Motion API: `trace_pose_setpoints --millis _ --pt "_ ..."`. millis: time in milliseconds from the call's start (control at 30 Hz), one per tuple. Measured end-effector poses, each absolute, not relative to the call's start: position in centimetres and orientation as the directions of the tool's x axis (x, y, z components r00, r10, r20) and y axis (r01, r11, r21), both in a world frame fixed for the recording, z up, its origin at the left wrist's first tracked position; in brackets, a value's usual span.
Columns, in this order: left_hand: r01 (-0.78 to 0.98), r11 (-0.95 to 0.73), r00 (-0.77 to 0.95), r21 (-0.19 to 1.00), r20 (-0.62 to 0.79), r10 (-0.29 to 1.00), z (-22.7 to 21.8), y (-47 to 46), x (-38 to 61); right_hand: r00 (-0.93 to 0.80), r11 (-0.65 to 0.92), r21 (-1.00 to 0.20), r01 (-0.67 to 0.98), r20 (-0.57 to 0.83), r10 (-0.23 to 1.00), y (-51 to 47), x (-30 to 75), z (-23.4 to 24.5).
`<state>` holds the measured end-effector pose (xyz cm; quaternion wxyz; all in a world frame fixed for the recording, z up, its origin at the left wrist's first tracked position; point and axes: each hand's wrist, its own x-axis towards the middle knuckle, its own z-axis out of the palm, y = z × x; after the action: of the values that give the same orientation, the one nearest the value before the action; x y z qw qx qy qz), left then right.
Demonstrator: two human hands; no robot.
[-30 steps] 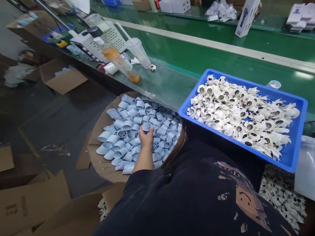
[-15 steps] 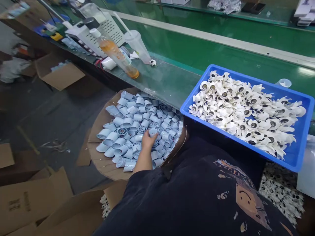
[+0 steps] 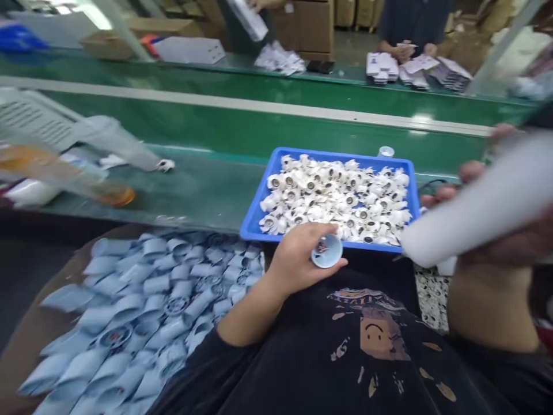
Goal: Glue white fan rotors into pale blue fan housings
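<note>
My left hand point(image 3: 294, 256) is closed round a light-blue plastic fan housing point(image 3: 333, 252), a short tube whose round opening faces up, with small dark and reddish parts inside. It is just in front of the blue tray point(image 3: 254, 214), which holds many white fan impellers point(image 3: 311, 185) with dark centres. On the right, my right hand point(image 3: 510, 248) is wrapped round a large white tapered object point(image 3: 479, 202) with a thin tip. Motion blur hides its exact kind. Below left, a heap of similar light-blue housings point(image 3: 151, 288) fills a cardboard container point(image 3: 32, 340).
A clear plastic cup point(image 3: 116, 144) and a bottle of orange liquid point(image 3: 64, 176) stand on the green bench at left, near a single impeller point(image 3: 165, 165). Across the bench, a co-worker point(image 3: 412, 29) handles cards beside stacked white boxes point(image 3: 382, 68). More impellers point(image 3: 433, 294) lie low at right.
My left hand has lifted a housing out of the heap and moved it right, before the tray. My right hand has come into view with the white object. The view has turned right.
</note>
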<state>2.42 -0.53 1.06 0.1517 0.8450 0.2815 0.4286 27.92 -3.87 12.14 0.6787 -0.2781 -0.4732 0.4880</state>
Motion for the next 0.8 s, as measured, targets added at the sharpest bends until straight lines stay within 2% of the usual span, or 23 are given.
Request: trace_pose_setpoints --millis 67,133,267,800 --pt "0.254 -0.864 0.578 0.435 0.648 0.496 3.1 -0.3 6.0 0.097 0.412 -0.784 -0.465 0.417 0.904 -3.4 26.8 12.8" --pt "0.202 -0.877 0.584 0.437 0.665 0.465 4.3 -0.3 8.4 0.171 0.462 -0.760 -0.458 0.435 0.884 -2.7 25.6 13.0" --pt "0.189 -0.844 0.552 0.502 0.657 0.514 4.7 -0.7 10.3 0.275 0.553 -0.744 -0.376 0.480 0.833 -2.5 24.9 12.8" --pt "0.204 -0.821 0.496 0.534 0.666 0.557 3.8 -0.8 11.3 0.333 0.511 -0.801 -0.313 0.411 0.849 -2.3 25.9 12.0"
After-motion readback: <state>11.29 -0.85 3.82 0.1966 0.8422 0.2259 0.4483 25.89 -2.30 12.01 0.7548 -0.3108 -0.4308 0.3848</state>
